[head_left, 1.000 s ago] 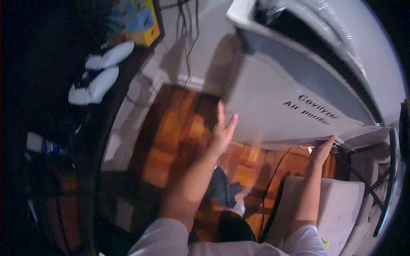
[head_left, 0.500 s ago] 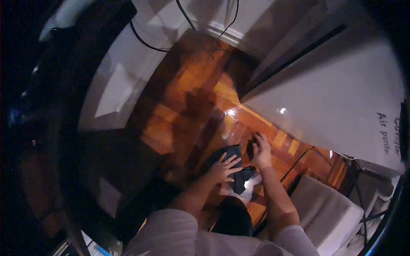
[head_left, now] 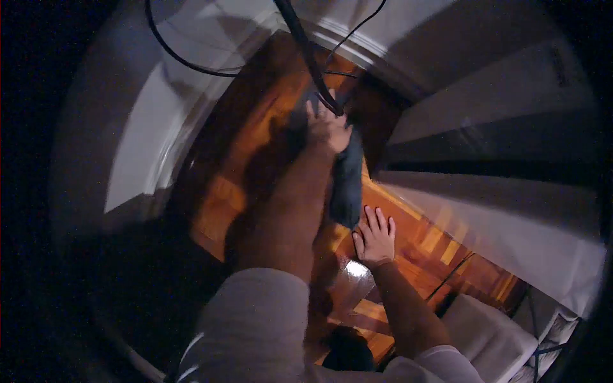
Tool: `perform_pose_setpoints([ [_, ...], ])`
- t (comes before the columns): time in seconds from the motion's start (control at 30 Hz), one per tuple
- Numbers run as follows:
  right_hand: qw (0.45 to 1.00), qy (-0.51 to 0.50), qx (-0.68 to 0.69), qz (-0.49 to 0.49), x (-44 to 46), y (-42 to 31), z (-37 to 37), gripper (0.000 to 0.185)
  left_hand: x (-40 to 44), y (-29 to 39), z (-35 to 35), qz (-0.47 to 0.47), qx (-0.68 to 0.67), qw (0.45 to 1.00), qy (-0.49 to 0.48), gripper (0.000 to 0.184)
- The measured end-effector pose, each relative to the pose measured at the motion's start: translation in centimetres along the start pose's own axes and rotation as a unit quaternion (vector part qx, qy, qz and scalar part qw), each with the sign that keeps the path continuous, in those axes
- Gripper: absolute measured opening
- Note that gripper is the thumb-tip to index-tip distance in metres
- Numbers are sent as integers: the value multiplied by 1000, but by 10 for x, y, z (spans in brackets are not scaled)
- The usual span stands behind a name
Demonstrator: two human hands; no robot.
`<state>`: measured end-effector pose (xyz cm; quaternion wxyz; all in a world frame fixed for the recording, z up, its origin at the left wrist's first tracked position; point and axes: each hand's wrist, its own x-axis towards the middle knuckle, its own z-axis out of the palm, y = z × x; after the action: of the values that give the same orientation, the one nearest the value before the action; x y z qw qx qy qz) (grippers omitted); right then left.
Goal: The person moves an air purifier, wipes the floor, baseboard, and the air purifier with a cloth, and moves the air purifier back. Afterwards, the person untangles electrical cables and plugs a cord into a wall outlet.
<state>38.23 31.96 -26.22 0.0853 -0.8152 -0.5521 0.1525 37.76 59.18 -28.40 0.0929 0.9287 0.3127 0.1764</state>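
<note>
On the wooden floor, a dark grey cloth (head_left: 347, 188) lies stretched away from me, its near end bunched. My left hand (head_left: 329, 133) is pressed on the far part of it, palm down with fingers spread, partly behind a black cable (head_left: 306, 54). Beside the cloth's near end, my right hand (head_left: 375, 239) rests on the floor with its fingers apart, holding nothing. Its thumb side is close to the cloth; whether they touch I cannot tell.
A large pale box (head_left: 498, 210) stands along the right. White skirting (head_left: 163, 153) borders the floor at left and back. Thin black cords (head_left: 185, 62) hang at the wall. A light padded piece (head_left: 488, 332) sits at lower right. The left side is very dark.
My left hand has moved forward toward the far corner, and the cloth has moved with it. My right hand has come down flat on the floor. The view has shifted and turned.
</note>
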Motion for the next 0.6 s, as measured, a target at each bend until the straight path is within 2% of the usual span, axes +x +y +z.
perform_pose_setpoints([
  [0.03, 1000, 1, -16, -2, 0, -2, 0, 39, -2, 10, 4, 69, 46, 994, -75, 50],
  [0.1, 999, -3, -36, 0, -2, -8, -3, 41, -14, 32, 2, 207, 129, 945, -219, 46],
  [0.17, 999, -9, -43, 0, -1, -9, -7, 41, -34, 29, -9, 300, 16, 934, -192, 45],
  [0.2, 999, -7, -45, -2, 3, -9, -8, 41, -43, 11, -22, 322, -140, 932, -94, 46],
  [0.23, 995, 8, -91, -28, 1, -3, 0, 41, -32, -8, -28, 322, -134, 933, -88, 46],
  [0.27, 999, 26, -37, -16, 3, -10, -8, 41, -13, -22, -46, 321, -143, 925, -145, 42],
  [0.3, 999, 25, -40, -20, 4, -11, -10, 40, 3, -34, -54, 321, -157, 912, -204, 39],
  [0.33, 998, 23, -45, -22, 3, -9, -11, 39, 11, -49, -47, 243, -143, 957, -70, 44],
  [0.37, 998, 23, -55, -8, 7, -13, -10, 39, 27, -61, -36, 162, -134, 975, 68, 49],
  [0.4, 998, 26, -47, -10, 9, -15, -11, 38, 46, -58, -30, 165, -141, 974, 69, 49],
  [0.43, 999, 28, -41, -16, 9, -15, -12, 37, 67, -44, -21, 31, -69, 997, -3, 52],
  [0.47, 999, 24, -46, -14, 8, -14, -12, 37, 81, -28, -6, -105, 5, 991, -77, 55],
  [0.53, 999, 22, -43, -14, 7, -14, -10, 37, 87, 19, 52, -28, 170, 983, -66, 53],
  [0.57, 999, 19, -41, -12, 5, -14, -8, 37, 86, 35, 55, -27, 170, 983, -70, 53],
  [0.6, 999, 37, -29, -18, 4, -13, -7, 37, 85, 48, 55, 72, 57, 996, -19, 45],
])
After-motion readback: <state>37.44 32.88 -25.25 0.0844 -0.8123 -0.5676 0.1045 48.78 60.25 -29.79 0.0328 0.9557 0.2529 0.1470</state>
